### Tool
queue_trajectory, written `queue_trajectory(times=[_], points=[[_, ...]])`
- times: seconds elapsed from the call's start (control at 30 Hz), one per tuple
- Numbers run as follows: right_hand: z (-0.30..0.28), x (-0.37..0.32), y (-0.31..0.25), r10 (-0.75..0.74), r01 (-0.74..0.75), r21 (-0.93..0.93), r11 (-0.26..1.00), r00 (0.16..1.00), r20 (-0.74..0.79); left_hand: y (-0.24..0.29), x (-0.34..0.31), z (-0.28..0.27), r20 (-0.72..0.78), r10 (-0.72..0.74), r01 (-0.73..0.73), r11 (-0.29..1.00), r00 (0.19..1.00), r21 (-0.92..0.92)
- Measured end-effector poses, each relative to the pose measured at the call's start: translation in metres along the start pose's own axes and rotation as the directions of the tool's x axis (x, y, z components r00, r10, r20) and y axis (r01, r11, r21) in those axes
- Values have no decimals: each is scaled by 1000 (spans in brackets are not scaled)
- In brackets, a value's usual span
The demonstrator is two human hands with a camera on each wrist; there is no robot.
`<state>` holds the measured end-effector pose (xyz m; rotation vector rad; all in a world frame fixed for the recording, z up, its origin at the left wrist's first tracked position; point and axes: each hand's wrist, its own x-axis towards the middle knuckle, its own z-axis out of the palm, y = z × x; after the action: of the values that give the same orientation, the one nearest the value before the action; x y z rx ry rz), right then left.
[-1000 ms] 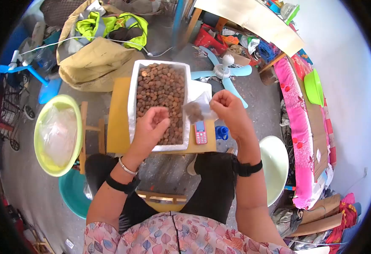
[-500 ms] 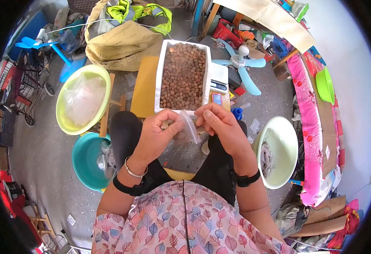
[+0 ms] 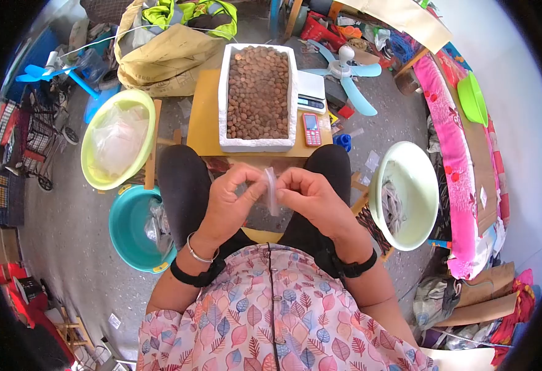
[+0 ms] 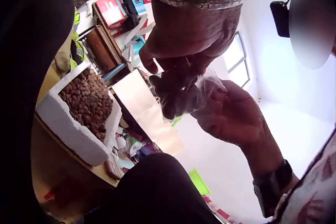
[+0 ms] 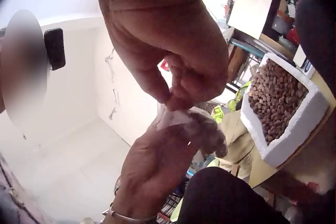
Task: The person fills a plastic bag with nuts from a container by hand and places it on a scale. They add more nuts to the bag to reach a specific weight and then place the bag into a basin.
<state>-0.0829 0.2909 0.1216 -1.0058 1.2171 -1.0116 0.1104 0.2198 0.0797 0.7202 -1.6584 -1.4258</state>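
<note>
A small clear zip bag (image 3: 271, 193) is up between both hands above the lap. My left hand (image 3: 229, 201) pinches one side of its top, thumb against fingers. On the other side, my right hand (image 3: 320, 204) pinches the bag's edge between thumb and fingertips. Brown lumps show through the plastic of the bag (image 5: 209, 136) in the right wrist view, below the fingers. Beyond the hands, a white foam box (image 3: 258, 146) full of small brown wrinkled nuts or dried fruits (image 3: 258, 93) sits on a yellow board (image 3: 206, 127).
Right of the box lie a kitchen scale (image 3: 311, 86) and a red phone (image 3: 311, 130). A yellow-green basin (image 3: 88, 154) and a teal basin (image 3: 117, 229) stand on the left, a pale basin (image 3: 428, 204) on the right. A fan (image 3: 347, 69) lies beyond the board.
Both hands have drawn back from over the box to above the lap, bringing the bag along. The left hand, formerly apart from the bag, now pinches it too. The bag has turned edge-on.
</note>
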Motion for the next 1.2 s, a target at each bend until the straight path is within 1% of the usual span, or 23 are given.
queue_trajectory(times=[0.07, 0.13, 0.23, 0.33, 0.43, 0.53, 0.63, 0.7, 0.73, 0.87, 0.93, 0.97, 1.07, 1.17, 1.2], points=[[0, -4, 3, 7, -6, 30, 1000, 999, -31, -7, -2, 2, 5, 17, -17, 999, 1000, 37], [1, -8, 7, -10, 14, 54, 998, 998, -69, -8, -5, 5, 13, -15, 14, 998, 1000, 61], [2, -12, 15, -90, 82, -73, 994, 990, -109, -7, -8, 10, 8, -57, 57, 996, 998, 63], [8, -19, 7, -97, 64, -189, 980, 981, -168, -9, -12, 14, -19, -91, 91, 995, 996, 34], [13, -23, 6, -137, 113, -164, 980, 980, -142, -13, -16, 17, -36, -114, 115, 993, 993, 32], [9, -26, 7, -114, 72, -287, 955, 985, -132, -13, -18, 19, -62, -98, 103, 992, 993, 77], [5, -25, 16, -114, 67, -223, 973, 972, -205, -12, -18, 20, -67, -107, 113, 990, 992, 85], [2, -25, 15, -26, 26, -4, 1000, 978, -208, -9, -18, 20, -59, -135, 139, 988, 989, 71], [1, -25, 15, 18, 4, 106, 994, 979, -203, -7, -18, 21, -52, -152, 155, 986, 987, 62], [3, -24, 17, 70, -22, 227, 974, 976, -205, -15, -17, 22, -34, -179, 179, 983, 983, 24], [4, -22, 21, 67, -6, 263, 965, 972, -224, -21, -16, 25, -121, -28, 42, 993, 992, 114], [5, -22, 22, 53, 3, 234, 972, 971, -234, -23, -15, 26, -159, 50, -24, 986, 986, 163], [6, -18, 33, -6, 40, 126, 991, 966, -260, -20, -20, 21, -133, -133, 136, 991, 982, 14], [9, -16, 45, -81, 77, -24, 997, 964, -254, -6, -18, 24, 17, -306, 304, 951, 952, 61], [10, -16, 45, -92, 77, -70, 995, 967, -239, -9, -17, 28, 46, -352, 353, 935, 935, -18]])
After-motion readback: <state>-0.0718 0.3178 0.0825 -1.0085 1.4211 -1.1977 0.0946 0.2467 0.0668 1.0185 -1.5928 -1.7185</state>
